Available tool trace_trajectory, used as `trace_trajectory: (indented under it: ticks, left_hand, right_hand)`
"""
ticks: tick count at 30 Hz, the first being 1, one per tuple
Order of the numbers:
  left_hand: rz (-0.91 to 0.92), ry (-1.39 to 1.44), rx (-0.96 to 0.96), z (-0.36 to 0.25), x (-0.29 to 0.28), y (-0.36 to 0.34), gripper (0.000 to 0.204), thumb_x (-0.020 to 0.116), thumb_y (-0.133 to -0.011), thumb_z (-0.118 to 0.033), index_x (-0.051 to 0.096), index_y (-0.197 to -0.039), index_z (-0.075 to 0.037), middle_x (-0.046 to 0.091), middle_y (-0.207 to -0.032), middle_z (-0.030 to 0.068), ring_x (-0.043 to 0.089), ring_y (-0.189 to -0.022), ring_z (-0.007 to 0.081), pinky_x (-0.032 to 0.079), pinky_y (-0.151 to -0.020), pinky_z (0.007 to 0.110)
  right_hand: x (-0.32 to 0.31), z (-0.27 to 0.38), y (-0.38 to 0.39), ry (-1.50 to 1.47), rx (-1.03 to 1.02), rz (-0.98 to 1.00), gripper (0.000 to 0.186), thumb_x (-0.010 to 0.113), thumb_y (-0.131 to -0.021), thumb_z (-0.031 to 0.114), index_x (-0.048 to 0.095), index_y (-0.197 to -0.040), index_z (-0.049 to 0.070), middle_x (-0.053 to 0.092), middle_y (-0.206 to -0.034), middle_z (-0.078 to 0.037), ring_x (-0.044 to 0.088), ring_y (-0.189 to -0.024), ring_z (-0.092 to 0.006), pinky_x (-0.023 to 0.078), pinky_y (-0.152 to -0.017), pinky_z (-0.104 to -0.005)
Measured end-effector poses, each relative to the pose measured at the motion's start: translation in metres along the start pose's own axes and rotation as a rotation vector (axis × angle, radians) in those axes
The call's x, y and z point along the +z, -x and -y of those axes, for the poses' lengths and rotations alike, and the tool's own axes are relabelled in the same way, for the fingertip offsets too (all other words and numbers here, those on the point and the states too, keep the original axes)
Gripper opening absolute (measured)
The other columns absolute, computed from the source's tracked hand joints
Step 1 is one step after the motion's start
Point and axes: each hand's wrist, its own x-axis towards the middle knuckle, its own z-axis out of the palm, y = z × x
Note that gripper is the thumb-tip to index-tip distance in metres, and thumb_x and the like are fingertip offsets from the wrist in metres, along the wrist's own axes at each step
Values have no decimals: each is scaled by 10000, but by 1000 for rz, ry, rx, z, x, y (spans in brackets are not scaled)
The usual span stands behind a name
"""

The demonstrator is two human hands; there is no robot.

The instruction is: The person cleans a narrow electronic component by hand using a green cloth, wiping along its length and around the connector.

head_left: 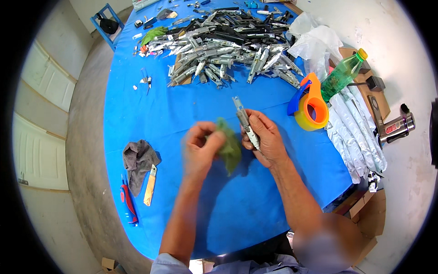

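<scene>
– While the right hand is gripping a slim grey-and-white device, what is the left doing?
– Left hand is pinching a green cloth between thumb and fingers. Both are blurring, so fingertip detail isn't showing.
– Right grip?
– Thumb and fingers are wrapping the device's lower part; its upper end is sticking out past them, leaning left.
– Cloth position?
– Hanging between the hands, just beside the right fingers. Whether it's touching them, can't tell.
– Surface?
– Both hands are working above a blue table cover.
– Left side, quick.
– Grey cloth is lying crumpled, a flat tan tool is lying just beside it, and a red-and-blue screwdriver is lying nearby.
– Right?
– Orange tape dispenser is sitting near a green bottle; silver packets are lying along the table edge.
– Far side?
– A big pile of similar devices is spreading across the cover; a clear plastic bag is sitting at its right.
– Beyond?
– Blue chair is standing past the far left edge.
</scene>
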Motion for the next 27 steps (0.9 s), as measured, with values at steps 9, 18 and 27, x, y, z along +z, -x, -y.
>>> trace_trajectory:
  ticks: [9,18,27]
  left_hand:
    - [-34,3,172,12,2,-5,210,701,-957,-69,651,-1144,12,703,-975,54,620,-741,64,490,-572,216]
    - [-54,-138,238,17,5,0,224,719,-949,-55,642,-1145,20,697,-956,58,637,-745,81,513,-556,221]
    - [39,-335,296,25,24,12,104,744,-915,-49,694,-987,9,681,-798,6,604,-664,51,475,-571,212]
  right_hand:
    - [12,-8,7,197,15,67,337,519,-1083,258,656,-1287,28,667,-894,-38,595,-666,-88,464,-522,-251]
    - [11,-15,8,308,-162,75,298,641,-1028,203,693,-1228,-12,703,-969,-9,614,-862,-59,511,-737,-237]
    - [-2,-15,1,227,-178,-72,283,661,-1021,217,713,-1190,-5,683,-973,11,581,-861,-52,484,-752,-237]
